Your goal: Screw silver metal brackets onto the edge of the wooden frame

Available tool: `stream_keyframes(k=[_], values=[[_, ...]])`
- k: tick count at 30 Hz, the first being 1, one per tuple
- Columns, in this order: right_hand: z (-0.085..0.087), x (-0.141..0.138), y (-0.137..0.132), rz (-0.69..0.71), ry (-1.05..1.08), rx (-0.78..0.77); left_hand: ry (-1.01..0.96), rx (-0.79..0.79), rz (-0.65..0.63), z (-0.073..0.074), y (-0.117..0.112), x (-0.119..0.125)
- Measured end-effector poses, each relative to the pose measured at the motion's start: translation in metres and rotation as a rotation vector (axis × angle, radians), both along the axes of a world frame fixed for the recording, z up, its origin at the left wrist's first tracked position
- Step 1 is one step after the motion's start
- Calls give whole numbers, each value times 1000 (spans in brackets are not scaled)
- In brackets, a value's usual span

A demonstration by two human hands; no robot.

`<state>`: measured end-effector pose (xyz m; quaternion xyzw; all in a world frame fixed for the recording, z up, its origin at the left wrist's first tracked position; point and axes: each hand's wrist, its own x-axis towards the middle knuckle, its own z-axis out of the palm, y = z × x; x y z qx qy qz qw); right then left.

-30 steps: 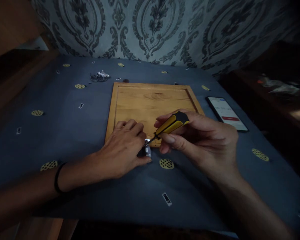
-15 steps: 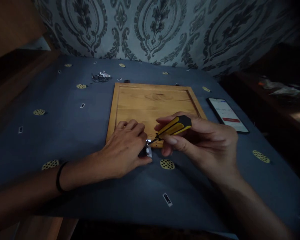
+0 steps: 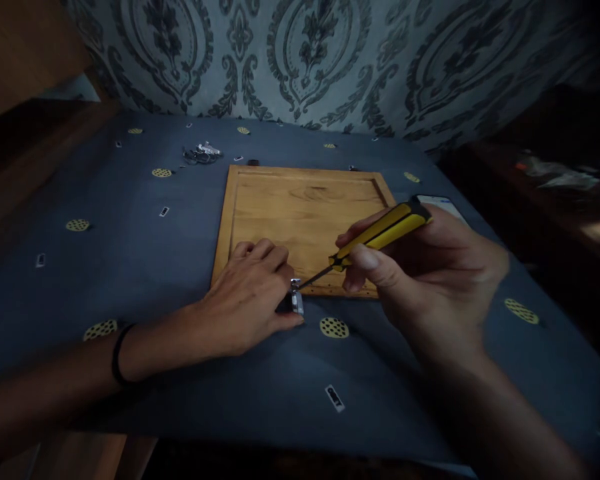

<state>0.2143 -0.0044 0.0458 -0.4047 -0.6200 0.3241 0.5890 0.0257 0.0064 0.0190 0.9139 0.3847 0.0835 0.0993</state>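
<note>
A wooden panel (image 3: pixel 300 207) with a raised frame lies flat on the cloth-covered table. At its near edge is a small metal hinge (image 3: pixel 297 301), partly covered by fingers. My left hand (image 3: pixel 247 297) rests over the panel's near left corner, its fingers closed around the hinge and holding it against the edge. My right hand (image 3: pixel 430 280) grips a yellow and black screwdriver (image 3: pixel 383 235) by the handle. The screwdriver slants down to the left, its tip at the hinge. Whether the tip sits in a screw is too small to tell.
A phone (image 3: pixel 440 201) lies right of the panel, mostly behind my right hand. Several metal pieces (image 3: pixel 203 153) are heaped at the back left of the patterned blue tablecloth (image 3: pixel 120 280). A small dark object (image 3: pixel 253 163) sits behind the panel.
My right hand has moved to the right and back along the screwdriver's line, showing more of its shaft. My left hand stays on the hinge.
</note>
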Motion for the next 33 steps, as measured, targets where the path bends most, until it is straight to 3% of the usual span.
stream_keyframes(k=[17, 33], values=[[-5, 2, 5, 82, -42, -37, 40, -48, 5, 4, -1, 2], [2, 3, 2, 161, -42, -105, 31, -31, 9, 4, -1, 3]])
